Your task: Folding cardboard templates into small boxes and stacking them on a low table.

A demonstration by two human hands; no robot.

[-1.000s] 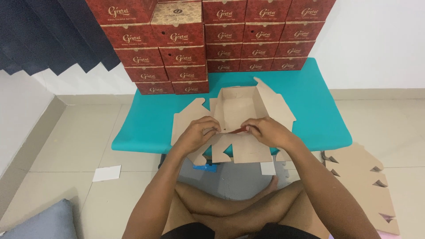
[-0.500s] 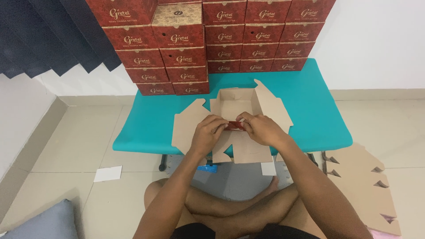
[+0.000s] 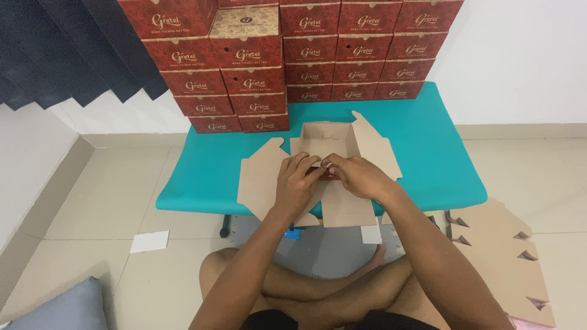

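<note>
While I sit cross-legged on the tiled floor, both my hands meet over the cardboard box blank [image 3: 321,177] lying on the low teal table [image 3: 428,146]. My left hand [image 3: 298,183] is curled, its fingers pressing down on the near wall of the half-formed box, right where a strip of dark red printed side shows. My right hand [image 3: 358,177] is curled too, fingertips pinching that same folded edge from the other side, so the two hands almost touch at the middle. Behind my knuckles the box's tray stands open, brown inside, with its far wall upright. Flaps spread flat all round: one wide panel out to the left, one angled off to the right, and one hanging over the table's near edge toward my knees.

Back against the white wall, a stack of finished red boxes [image 3: 306,55] rises in rows, one of them with a brown patterned lid. On the floor to my right lies a pile of flat blanks [image 3: 507,256], brown side up, with notched edges. A white scrap of paper [image 3: 150,241] rests on the tiles to my left, and a grey cushion [image 3: 55,308] sits at the lower left corner.
</note>
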